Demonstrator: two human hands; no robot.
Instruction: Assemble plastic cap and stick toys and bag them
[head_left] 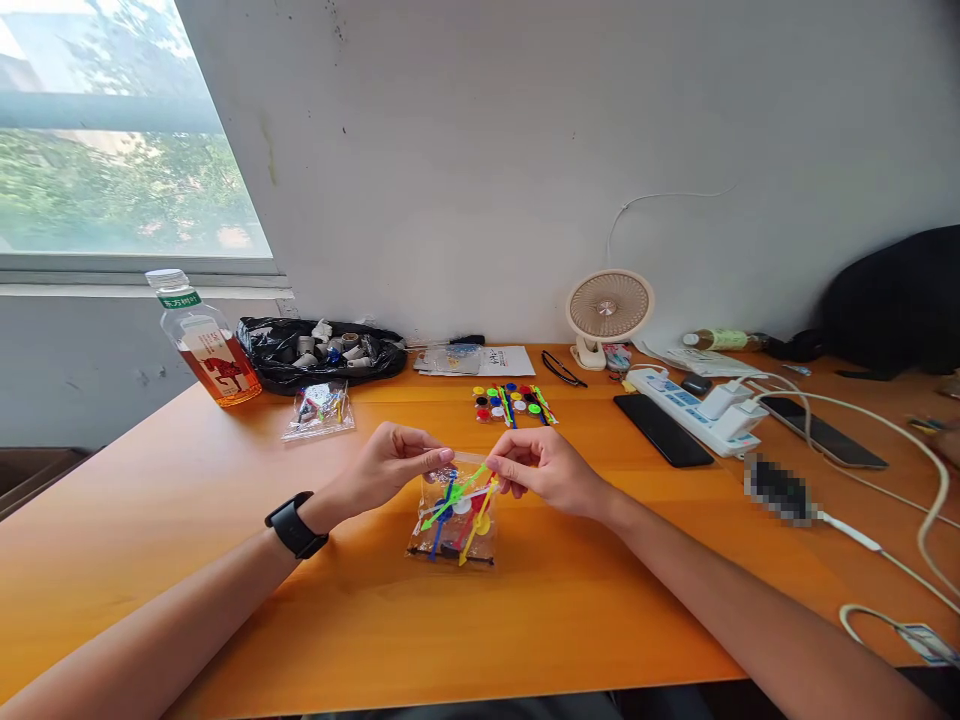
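Observation:
Between my hands, over the front middle of the table, a clear zip bag (442,540) hangs by its top edge. Coloured plastic arrows and round discs in green, blue, yellow, red, white and black show through it. My left hand (401,465) pinches the bag's top left corner between thumb and finger. At the top right corner, my right hand (544,470) is closed on the bag's edge in the same way. Beyond my right hand lie loose coloured discs and arrows (514,403). A second clear bag (321,412) with small coloured pieces lies beyond my left hand.
At the back left stand a tea bottle (214,345) and a black plastic bag (259,355) of scraps. A small fan (610,305) is by the wall. To the right lie a black phone (661,430), a power strip (690,410) and white cables (941,480).

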